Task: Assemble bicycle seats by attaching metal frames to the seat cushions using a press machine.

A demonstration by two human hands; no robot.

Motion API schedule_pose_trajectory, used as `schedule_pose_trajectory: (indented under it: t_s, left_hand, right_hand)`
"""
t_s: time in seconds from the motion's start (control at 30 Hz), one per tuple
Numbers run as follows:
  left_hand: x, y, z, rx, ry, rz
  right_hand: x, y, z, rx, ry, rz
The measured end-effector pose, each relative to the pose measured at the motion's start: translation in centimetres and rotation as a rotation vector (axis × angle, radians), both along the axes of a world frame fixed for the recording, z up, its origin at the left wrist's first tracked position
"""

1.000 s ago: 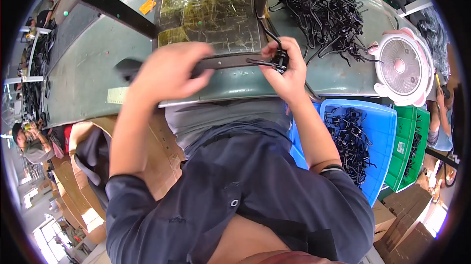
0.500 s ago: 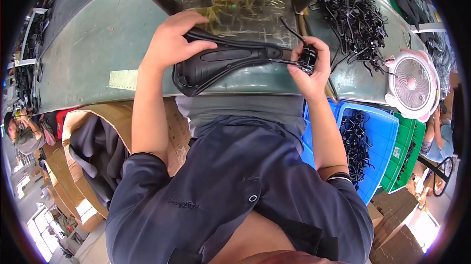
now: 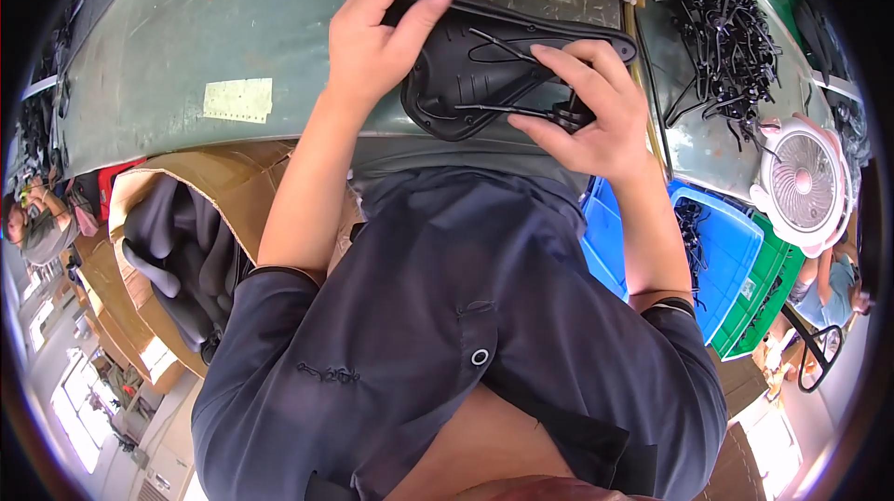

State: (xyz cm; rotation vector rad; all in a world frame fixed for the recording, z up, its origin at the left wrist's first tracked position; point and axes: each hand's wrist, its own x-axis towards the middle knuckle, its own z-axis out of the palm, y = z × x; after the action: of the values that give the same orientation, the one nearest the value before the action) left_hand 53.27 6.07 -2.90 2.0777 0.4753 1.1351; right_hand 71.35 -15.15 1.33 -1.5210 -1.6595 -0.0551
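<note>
While two hands (image 3: 377, 43) (image 3: 607, 115) grip, one saddle (image 3: 489, 78) is held.

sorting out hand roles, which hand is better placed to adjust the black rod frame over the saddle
Probably the right hand: it grips the black rod frame over the black saddle, while the left hand holds the saddle's wide end.

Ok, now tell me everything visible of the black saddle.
The black saddle looks like moulded plastic, underside toward the camera. Its wide end, at left, tapers to a rounded nose at right; a raised rim with small round dots borders a shell with short ribs. The left hand grips the wide end. The right hand holds a black rod bracket over the narrower part; whether its prongs touch the saddle is unclear. The saddle is by the near edge of the green worktable.
</note>
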Motion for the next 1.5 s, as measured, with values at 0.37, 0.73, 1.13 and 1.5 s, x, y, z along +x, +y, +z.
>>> schedule_pose_trajectory:
  t_s: [0.37,0.73,1.13,1.5]
  left_hand:
    - [0.6,-4.2,-3.5,-0.317,-0.207,0.112]
    - [1.0,-5.0,-3.0,-0.368,-0.165,0.171]
    - [1.2,-4.2,-3.8,-0.327,-0.165,0.105]
    - [0.5,-3.2,-1.6,-0.190,-0.041,-0.027]
  right_hand:
    - [-0.1,0.0,-1.2,-0.123,-0.051,0.030]
    - [-0.4,0.5,-0.3,-0.130,-0.087,0.053]
    - [0.5,2.9,-0.3,-0.137,-0.129,0.232]
    - [3.5,4.0,1.4,-0.192,-0.191,0.351]
